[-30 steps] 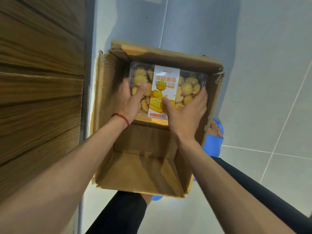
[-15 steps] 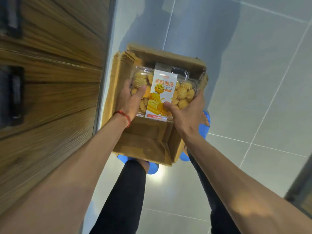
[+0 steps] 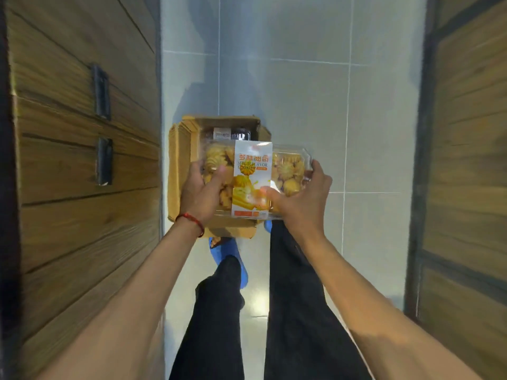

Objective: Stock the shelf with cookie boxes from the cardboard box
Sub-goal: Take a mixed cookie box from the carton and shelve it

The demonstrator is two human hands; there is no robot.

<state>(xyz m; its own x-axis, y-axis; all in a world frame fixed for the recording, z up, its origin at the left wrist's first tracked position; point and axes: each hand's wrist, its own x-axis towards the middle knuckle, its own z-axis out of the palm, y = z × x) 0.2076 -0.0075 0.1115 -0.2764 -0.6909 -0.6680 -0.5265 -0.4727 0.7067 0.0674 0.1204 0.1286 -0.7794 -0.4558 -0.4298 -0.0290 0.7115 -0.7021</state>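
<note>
A clear plastic cookie box (image 3: 253,174) with a white and orange label is held above the open cardboard box (image 3: 179,165) on the floor. My left hand (image 3: 201,194) grips its left end, thumb on top. My right hand (image 3: 300,200) grips its right end, thumb on the label and fingers round the far corner. Deeper in the cardboard box lies another cookie box (image 3: 229,133), mostly hidden behind the held one.
A wooden panelled unit (image 3: 82,160) with dark handles stands on the left, and another wooden unit (image 3: 466,160) on the right. Grey tiled floor (image 3: 315,91) runs between them. My legs and blue slippers (image 3: 230,259) are just behind the cardboard box.
Both hands have lifted the cookie box up out of the cardboard box and a little to the right. The view has pulled back, so the right wooden unit now shows.
</note>
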